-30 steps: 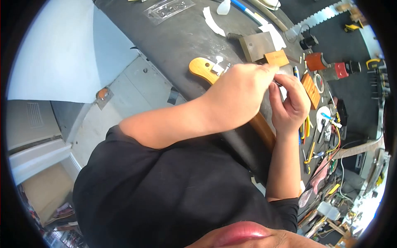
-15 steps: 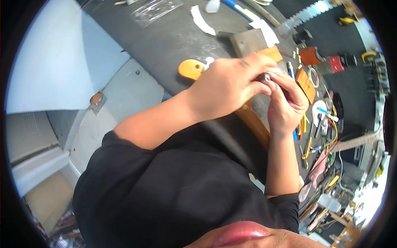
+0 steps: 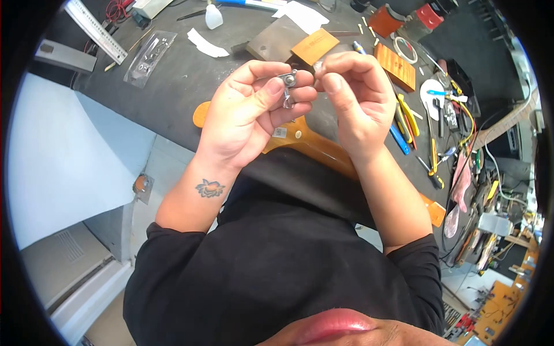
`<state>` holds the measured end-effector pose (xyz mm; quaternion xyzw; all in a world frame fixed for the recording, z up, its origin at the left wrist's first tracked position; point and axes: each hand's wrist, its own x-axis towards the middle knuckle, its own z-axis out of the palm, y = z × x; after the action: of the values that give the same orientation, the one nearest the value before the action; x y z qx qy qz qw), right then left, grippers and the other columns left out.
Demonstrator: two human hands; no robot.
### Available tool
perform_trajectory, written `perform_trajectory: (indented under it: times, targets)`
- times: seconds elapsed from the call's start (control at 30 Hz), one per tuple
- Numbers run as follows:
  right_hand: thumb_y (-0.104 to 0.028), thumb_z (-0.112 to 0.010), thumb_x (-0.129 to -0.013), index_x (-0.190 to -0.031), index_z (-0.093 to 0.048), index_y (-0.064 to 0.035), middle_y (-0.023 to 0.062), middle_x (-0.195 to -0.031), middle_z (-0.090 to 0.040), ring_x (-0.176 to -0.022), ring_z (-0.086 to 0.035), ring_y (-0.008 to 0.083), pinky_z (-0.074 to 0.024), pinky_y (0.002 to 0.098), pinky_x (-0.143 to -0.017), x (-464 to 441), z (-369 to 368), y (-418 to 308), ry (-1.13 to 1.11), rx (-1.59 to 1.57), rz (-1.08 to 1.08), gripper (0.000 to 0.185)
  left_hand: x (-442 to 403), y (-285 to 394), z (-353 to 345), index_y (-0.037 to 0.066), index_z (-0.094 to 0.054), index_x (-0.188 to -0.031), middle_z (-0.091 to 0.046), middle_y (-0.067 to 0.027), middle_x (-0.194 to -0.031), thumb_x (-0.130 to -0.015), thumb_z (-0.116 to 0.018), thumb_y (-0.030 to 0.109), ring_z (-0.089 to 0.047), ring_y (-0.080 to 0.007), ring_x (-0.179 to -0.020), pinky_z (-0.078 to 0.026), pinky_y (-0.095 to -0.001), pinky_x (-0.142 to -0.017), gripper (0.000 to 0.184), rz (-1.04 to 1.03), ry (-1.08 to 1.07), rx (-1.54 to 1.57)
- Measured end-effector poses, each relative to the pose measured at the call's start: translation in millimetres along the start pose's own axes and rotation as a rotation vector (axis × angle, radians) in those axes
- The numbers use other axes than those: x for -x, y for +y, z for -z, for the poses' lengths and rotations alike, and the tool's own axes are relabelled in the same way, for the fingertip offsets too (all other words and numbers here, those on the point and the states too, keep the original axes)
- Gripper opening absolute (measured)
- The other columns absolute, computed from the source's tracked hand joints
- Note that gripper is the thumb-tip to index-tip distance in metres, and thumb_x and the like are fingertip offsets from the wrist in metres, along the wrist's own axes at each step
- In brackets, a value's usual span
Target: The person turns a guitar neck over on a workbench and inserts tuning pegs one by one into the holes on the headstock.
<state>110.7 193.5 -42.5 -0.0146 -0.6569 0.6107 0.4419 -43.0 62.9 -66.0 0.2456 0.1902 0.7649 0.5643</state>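
My left hand (image 3: 245,104) is turned palm up, its thumb and fingers closed on a small silver guitar tuning peg (image 3: 289,79). The peg's button end (image 3: 288,102) hangs down across the fingers. Just to its right, my right hand (image 3: 362,98) pinches a small pale, translucent piece (image 3: 318,68) between thumb and fingers; I cannot make out its kind. Both hands are close together but apart, above the bench. Below them lies a glossy orange-brown guitar neck (image 3: 323,154) with a small label, partly hidden by my left hand and forearm.
Beyond the hands are a grey block (image 3: 277,39), a wooden block (image 3: 314,46) and a second wooden block (image 3: 395,68). A clear bag of small metal parts (image 3: 149,57) lies left, near a steel ruler (image 3: 97,32). Pliers (image 3: 408,115) and several tools lie on the right.
My hands were together around the small silver part. They have separated slightly, and my left hand has turned palm up with the peg in it. The view has shifted.
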Motion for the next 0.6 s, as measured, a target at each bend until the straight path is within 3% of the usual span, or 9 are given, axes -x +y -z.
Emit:
perform_trajectory:
  times: [0.1,0.2,0.23,0.33,0.43,0.53,0.6]
  targets:
    - [-0.007,-0.073,-0.105,-0.126,-0.066,0.0035,0.0100,-0.108,-0.076,-0.096,-0.076,0.0142,-0.0628,0.0302,-0.085,0,-1,-2,-0.070,0.043,-0.019,0.025,4,-1,-6,0.000,-0.063,-0.134,-0.073,-0.0247,-0.131,-0.113,-0.058,0.008,-0.076,-0.0337,-0.119,-0.066,-0.0461,-0.103,0.023,0.015,-0.017,0.078]
    - [-0.009,-0.073,-0.104,-0.128,-0.068,0.0036,0.0083,-0.110,-0.074,-0.094,-0.076,0.0140,-0.0625,0.0302,-0.085,-4,-2,-5,-0.109,-0.059,-0.188,0.027,5,-1,-6,0.002,-0.062,-0.133,-0.075,-0.0218,-0.126,-0.112,-0.059,0.007,-0.077,-0.0316,-0.116,-0.067,-0.0467,-0.103,0.022,0.036,0.004,0.073]
    - [-0.012,-0.077,-0.102,-0.123,-0.075,0.0016,0.0044,-0.106,-0.072,-0.094,-0.074,0.0132,-0.0609,0.0296,-0.085,-5,-3,-3,-0.093,-0.041,-0.158,0.025,5,-3,-4,0.002,-0.061,-0.134,-0.075,-0.0212,-0.125,-0.112,-0.059,0.007,-0.077,-0.0310,-0.116,-0.066,-0.0471,-0.103,0.022,0.042,0.006,0.066]
    - [-0.004,-0.076,-0.099,-0.121,-0.077,0.0024,0.0067,-0.112,-0.070,-0.103,-0.070,0.0135,-0.0557,0.0292,-0.090,-7,7,-1,-0.260,0.100,-0.115,0.023,5,-7,-3,0.000,-0.056,-0.136,-0.072,-0.0197,-0.127,-0.111,-0.062,0.010,-0.074,-0.0306,-0.121,-0.066,-0.0448,-0.107,0.028,0.034,-0.049,0.057]
    - [-0.005,-0.079,-0.099,-0.118,-0.078,0.0022,0.0071,-0.113,-0.071,-0.103,-0.069,0.0142,-0.0555,0.0298,-0.091,-6,4,1,-0.228,-0.026,-0.178,0.020,5,-8,3,0.000,-0.055,-0.135,-0.073,-0.0181,-0.124,-0.109,-0.066,0.011,-0.075,-0.0281,-0.119,-0.066,-0.0433,-0.106,0.030,0.036,-0.041,0.079]
    - [-0.005,-0.080,-0.098,-0.116,-0.078,0.0024,0.0084,-0.115,-0.072,-0.106,-0.070,0.0160,-0.0564,0.0313,-0.094,-5,2,-3,-0.166,-0.125,-0.275,0.020,6,-5,2,0.000,-0.054,-0.136,-0.074,-0.0182,-0.123,-0.108,-0.066,0.004,-0.075,-0.0276,-0.119,-0.066,-0.0417,-0.106,0.031,-0.007,-0.112,0.059]
    - [-0.006,-0.080,-0.098,-0.115,-0.079,0.0016,0.0082,-0.114,-0.074,-0.105,-0.071,0.0157,-0.0579,0.0315,-0.092,-6,0,-3,-0.132,-0.133,-0.278,0.018,10,0,-4,0.000,-0.055,-0.136,-0.074,-0.0191,-0.124,-0.106,-0.066,-0.001,-0.075,-0.0277,-0.118,-0.066,-0.0409,-0.106,0.032,-0.018,-0.052,-0.098]
